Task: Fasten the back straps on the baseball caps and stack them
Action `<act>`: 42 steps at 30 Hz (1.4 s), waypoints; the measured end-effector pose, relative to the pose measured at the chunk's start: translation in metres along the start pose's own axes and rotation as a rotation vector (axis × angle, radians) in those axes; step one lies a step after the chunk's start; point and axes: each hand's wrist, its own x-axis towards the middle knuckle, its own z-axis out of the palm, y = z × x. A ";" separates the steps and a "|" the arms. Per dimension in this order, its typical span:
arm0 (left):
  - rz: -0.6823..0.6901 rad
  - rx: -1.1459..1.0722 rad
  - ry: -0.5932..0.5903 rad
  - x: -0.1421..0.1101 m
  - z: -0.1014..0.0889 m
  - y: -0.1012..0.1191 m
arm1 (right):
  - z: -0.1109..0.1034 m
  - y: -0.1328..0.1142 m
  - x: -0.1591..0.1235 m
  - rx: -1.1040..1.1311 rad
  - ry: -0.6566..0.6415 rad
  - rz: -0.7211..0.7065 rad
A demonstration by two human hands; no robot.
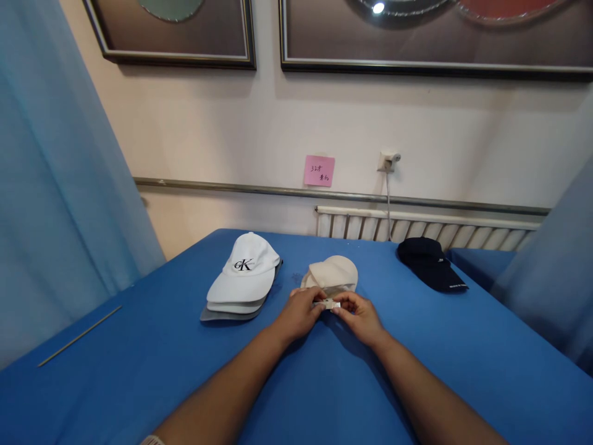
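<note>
A beige baseball cap lies on the blue-covered table in front of me, its opening turned my way. Between my hands runs a short pale strip at the cap's near edge, which looks like its back strap; the small details on it are too fine to read. My left hand pinches the strip's left end with thumb and fingers. At the right end, the thumb and fingers of my right hand are closed on it too. Both hands partly cover the cap's lower edge.
A stack of caps, a white one on top, stands to the left. A dark navy cap lies at the right. A thin stick rests near the left table edge. Behind are a radiator and a plugged-in cable.
</note>
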 end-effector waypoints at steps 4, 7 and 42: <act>0.014 -0.037 0.004 0.000 0.007 0.001 | 0.001 -0.002 -0.001 0.004 -0.036 -0.023; 0.022 -0.022 0.011 -0.001 0.010 0.002 | 0.002 -0.003 -0.002 -0.004 -0.043 -0.025; 0.105 0.173 0.048 -0.001 0.013 -0.001 | 0.000 -0.010 0.001 0.265 0.011 0.093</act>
